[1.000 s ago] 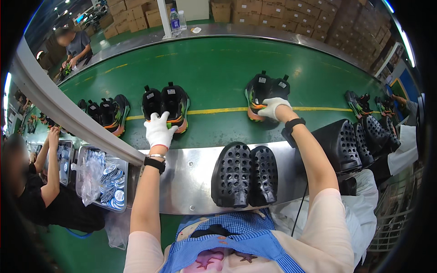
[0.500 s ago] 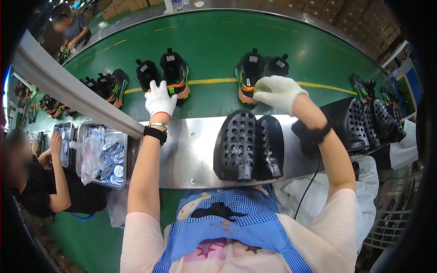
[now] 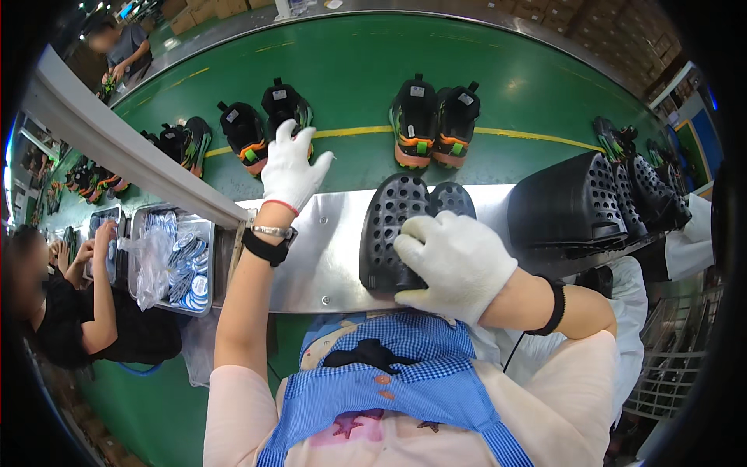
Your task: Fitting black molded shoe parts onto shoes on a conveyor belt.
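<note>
My left hand [image 3: 292, 167], in a white glove with fingers spread, hovers just in front of a black sneaker [image 3: 282, 97] with orange and green trim. Whether the fingertips touch it I cannot tell. Its mate [image 3: 243, 128] stands to the left. In a matching glove, my right hand [image 3: 459, 261] is curled over the right one of two black perforated shoe forms [image 3: 451, 199] on the metal ledge. The left form [image 3: 393, 233] lies against it, partly behind my fingers. Beyond them another pair of sneakers [image 3: 414, 117] sits side by side on the green belt.
More large black perforated forms [image 3: 568, 198] rest at the ledge's right. Left of a slanted white post [image 3: 140, 148] is a metal tray [image 3: 210, 307] of blue-and-white round tags and clear bags. A co-worker [image 3: 93, 311] sits at left; another person [image 3: 128, 50] works across the green belt [image 3: 350, 66].
My right hand has left the right pair of sneakers and come back onto the forms. My left hand has drawn slightly back and right, fingers spreading. The right sneaker pair now stands straighter.
</note>
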Available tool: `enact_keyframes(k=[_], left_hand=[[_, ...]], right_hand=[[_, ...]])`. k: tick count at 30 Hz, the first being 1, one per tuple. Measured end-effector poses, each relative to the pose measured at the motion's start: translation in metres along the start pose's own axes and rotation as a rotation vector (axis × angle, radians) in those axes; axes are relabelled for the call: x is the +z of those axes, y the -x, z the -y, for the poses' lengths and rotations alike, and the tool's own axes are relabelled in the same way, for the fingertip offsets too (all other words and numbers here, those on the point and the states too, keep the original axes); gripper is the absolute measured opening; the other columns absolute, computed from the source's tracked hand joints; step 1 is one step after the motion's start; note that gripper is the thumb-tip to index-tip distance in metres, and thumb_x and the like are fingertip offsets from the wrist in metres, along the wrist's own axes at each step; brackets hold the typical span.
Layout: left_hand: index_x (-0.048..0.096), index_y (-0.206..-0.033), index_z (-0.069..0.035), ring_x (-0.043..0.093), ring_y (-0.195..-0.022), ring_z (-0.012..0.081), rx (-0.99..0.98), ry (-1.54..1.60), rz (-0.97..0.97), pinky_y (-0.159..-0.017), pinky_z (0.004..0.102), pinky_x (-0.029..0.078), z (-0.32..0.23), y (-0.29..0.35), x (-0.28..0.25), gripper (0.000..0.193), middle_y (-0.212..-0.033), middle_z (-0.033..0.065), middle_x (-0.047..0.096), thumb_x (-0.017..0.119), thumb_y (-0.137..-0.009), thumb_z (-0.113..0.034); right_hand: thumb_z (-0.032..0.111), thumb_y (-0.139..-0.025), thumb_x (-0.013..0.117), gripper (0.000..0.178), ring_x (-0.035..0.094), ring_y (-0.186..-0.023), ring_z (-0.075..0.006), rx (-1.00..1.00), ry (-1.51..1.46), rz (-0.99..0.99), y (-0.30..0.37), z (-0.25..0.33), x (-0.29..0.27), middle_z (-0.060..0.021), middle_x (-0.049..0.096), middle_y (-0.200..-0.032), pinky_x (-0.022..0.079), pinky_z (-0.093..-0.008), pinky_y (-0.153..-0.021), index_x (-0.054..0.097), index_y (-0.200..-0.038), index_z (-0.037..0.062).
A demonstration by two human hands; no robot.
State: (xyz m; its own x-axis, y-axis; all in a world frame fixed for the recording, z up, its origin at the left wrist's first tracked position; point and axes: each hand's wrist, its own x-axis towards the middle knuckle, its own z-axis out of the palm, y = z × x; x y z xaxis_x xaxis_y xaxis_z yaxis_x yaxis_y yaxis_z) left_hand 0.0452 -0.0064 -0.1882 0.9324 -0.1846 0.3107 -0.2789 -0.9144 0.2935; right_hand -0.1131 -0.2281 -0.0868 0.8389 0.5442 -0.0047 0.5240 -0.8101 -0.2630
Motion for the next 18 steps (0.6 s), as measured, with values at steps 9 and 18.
enact_keyframes(k=[9, 18], left_hand=[[0.052, -0.132, 0.001, 0.052, -0.12, 0.0244, -0.05, 1.188, 0.437, -0.1, 0.0359, 0.044, -0.037, -0.003, -0.05, 0.055, -0.132, 0.0149, 0.052, 0.053, -0.095, -0.04], [0.054, -0.115, -0.006, 0.065, -0.091, 0.024, -0.274, 2.154, 0.483, -0.081, 0.0367, 0.057, -0.078, -0.036, -0.08, 0.029, -0.1, 0.0109, 0.063, 0.059, -0.091, -0.021]], right_hand=[[0.029, -0.057, 0.085, 0.056, 0.062, -0.089, -0.0318, -0.096, -0.118, -0.214, 0.01, 0.0, -0.058, -0.0104, 0.063, -0.105, 0.052, -0.0388, -0.076, 0.061, -0.102, 0.0057], [0.022, -0.068, 0.08, 0.06, 0.062, -0.1, -0.032, 0.127, -0.377, -0.268, -0.043, -0.026, -0.064, -0.017, 0.063, -0.112, 0.051, -0.0369, -0.087, 0.056, -0.12, 0.0021]])
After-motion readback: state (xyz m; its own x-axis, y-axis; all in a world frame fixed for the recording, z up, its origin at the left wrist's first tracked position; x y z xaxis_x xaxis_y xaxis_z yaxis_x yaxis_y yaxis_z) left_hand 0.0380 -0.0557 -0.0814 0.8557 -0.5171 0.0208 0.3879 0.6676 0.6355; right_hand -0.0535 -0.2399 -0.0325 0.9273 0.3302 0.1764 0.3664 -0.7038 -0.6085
